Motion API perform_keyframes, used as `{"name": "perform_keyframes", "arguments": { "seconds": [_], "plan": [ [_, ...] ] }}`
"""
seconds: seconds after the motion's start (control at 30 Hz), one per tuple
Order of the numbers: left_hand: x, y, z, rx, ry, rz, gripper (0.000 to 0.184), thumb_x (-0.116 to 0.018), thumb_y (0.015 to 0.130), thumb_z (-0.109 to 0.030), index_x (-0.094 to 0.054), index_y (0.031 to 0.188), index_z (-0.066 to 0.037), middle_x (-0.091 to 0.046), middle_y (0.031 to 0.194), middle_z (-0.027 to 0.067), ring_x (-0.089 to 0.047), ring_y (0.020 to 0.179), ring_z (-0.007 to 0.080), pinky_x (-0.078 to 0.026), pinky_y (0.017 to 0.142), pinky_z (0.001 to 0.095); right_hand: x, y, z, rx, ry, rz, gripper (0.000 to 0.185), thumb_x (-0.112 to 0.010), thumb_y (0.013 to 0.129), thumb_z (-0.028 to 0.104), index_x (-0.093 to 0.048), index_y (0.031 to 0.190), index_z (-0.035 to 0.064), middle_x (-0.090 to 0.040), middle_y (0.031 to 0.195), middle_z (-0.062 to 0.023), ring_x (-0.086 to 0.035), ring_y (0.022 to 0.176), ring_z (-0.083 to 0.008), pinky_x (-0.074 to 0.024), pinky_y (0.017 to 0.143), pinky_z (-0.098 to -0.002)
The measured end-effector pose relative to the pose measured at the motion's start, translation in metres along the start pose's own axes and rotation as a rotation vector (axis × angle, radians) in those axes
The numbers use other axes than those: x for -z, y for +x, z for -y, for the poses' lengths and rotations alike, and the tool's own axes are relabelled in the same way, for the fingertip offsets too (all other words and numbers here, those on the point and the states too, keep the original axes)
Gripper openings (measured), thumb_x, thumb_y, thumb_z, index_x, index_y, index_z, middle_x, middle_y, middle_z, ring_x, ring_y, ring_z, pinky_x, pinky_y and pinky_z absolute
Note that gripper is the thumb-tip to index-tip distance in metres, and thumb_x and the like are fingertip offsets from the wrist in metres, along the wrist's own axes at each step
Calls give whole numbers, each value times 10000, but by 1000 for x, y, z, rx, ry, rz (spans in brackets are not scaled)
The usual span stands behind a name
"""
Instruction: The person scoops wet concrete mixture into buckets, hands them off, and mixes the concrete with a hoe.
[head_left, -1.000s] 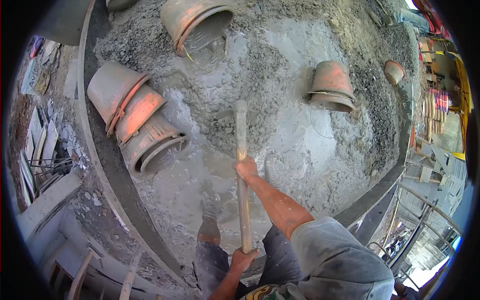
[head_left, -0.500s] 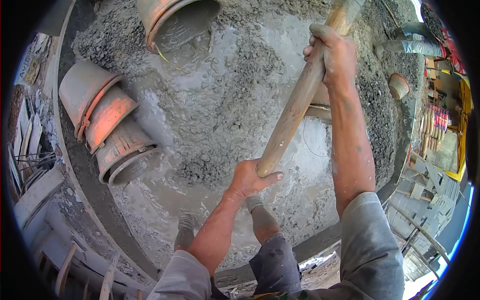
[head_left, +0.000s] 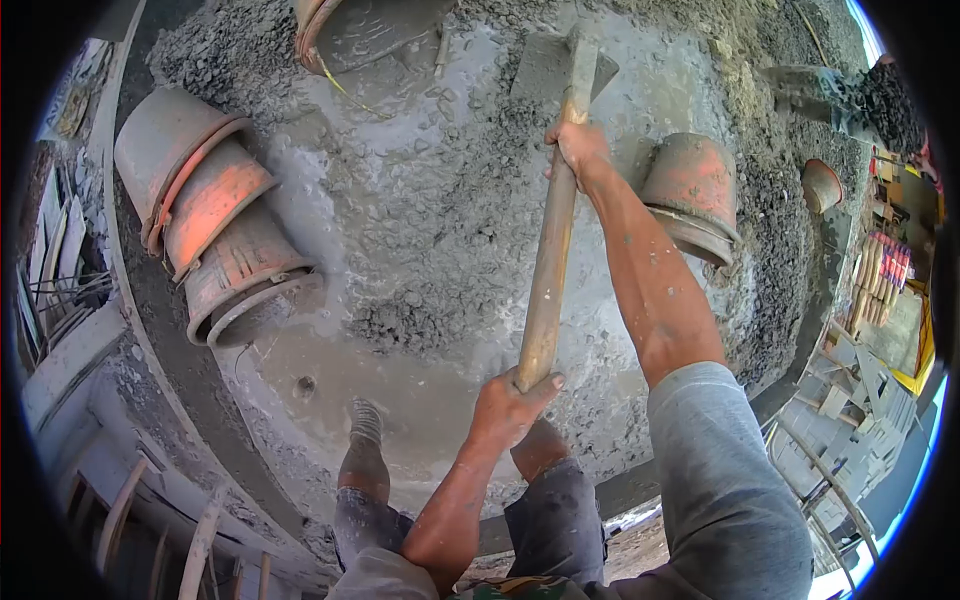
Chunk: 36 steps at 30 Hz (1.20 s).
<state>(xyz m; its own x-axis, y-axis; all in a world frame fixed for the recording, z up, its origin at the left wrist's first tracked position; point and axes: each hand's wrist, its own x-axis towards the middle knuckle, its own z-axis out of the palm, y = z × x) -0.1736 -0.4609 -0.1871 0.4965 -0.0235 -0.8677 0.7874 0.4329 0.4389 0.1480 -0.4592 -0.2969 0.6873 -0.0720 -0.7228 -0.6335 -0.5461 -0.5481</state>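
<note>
My left hand is wrapped round the lower end of a hoe's wooden handle, close to my legs. Farther up, my right hand grips the same handle just below the head. The hoe's mud-coated blade is down at the wet grey concrete mix; whether its edge is sunk in cannot be made out. An orange, cement-covered bucket lies tipped beside my right forearm.
Nested buckets lie on their side at the left, and another bucket lies at the top. A smaller bucket sits at the right. Another person's legs stand at upper right. A low rim borders the mix.
The hoe has swung down and leftward, bringing its blade into view at the mix. My right hand has moved left and away from me, uncovering the right bucket; both hands keep their grip.
</note>
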Motion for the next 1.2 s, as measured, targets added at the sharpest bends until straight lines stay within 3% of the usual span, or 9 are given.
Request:
{"name": "perform_keyframes", "arguments": {
  "seconds": [0.13,0.2,0.4,0.57,0.87,0.97,1.07,1.13,1.2],
  "plan": [
    [25,-85,18,113,-191,-1,377,-723,774,-375,-626,817,-13,-539,593,8,-485,481,95,-362,429,265,-31,-49,-55,73,-165,15,252,-621,696,52,-560,884,-104,-546,686,-157,-565,523,-264,-523,441,-400],
    [70,-125,37,177,151,-11,419,-708,772,-397,-625,787,13,-546,563,45,-516,536,133,-437,529,321,-38,-124,-67,-107,135,28,322,-626,651,58,-582,897,-146,-603,735,-207,-612,548,-335,-512,461,-454],
    [143,-272,100,487,821,39,661,-643,685,-621,-670,919,-4,-667,752,166,-653,790,351,-501,696,408,-89,-294,-214,-483,430,133,147,-610,740,86,-550,835,-8,-519,637,-116,-554,492,-244,-496,460,-391],
    [225,-344,97,466,747,-3,631,-689,636,-622,-697,874,-37,-660,710,166,-659,714,327,-511,660,396,-116,-381,-229,-572,597,81,215,-608,746,97,-525,908,-17,-520,691,-118,-554,534,-255,-498,484,-414],
    [44,-73,-11,-676,550,110,510,-743,637,-520,-699,895,-82,-655,713,156,-646,653,324,-506,610,385,93,-284,107,664,424,-21,198,-635,782,117,-522,874,-16,-533,657,-66,-554,497,-159,-489,476,-295],
    [10,23,-86,-635,444,153,482,-740,667,-498,-696,842,-51,-638,644,135,-642,600,275,-487,568,352,112,-190,160,902,322,-107,208,-637,799,184,-568,786,-13,-564,626,-75,-582,513,-151,-481,476,-274],
    [1,66,-7,-285,211,175,512,-724,689,-527,-671,775,-25,-624,606,124,-631,580,243,-475,566,356,59,-79,78,500,140,-91,225,-631,768,133,-557,818,-74,-556,615,-90,-569,477,-197,-468,449,-314],
    [-21,38,64,-99,131,-117,554,-691,722,-557,-636,733,-5,-601,586,114,-598,559,231,-462,560,374,20,-10,-12,220,109,-50,319,-623,713,82,-541,932,-134,-563,648,-139,-562,461,-245,-483,445,-366],
    [-15,45,19,86,209,-5,562,-666,746,-558,-631,744,3,-595,595,116,-596,571,234,-461,569,378,1,-12,-44,38,96,18,295,-635,714,84,-525,917,-100,-542,634,-117,-533,451,-246,-485,446,-387]
  ]
}}
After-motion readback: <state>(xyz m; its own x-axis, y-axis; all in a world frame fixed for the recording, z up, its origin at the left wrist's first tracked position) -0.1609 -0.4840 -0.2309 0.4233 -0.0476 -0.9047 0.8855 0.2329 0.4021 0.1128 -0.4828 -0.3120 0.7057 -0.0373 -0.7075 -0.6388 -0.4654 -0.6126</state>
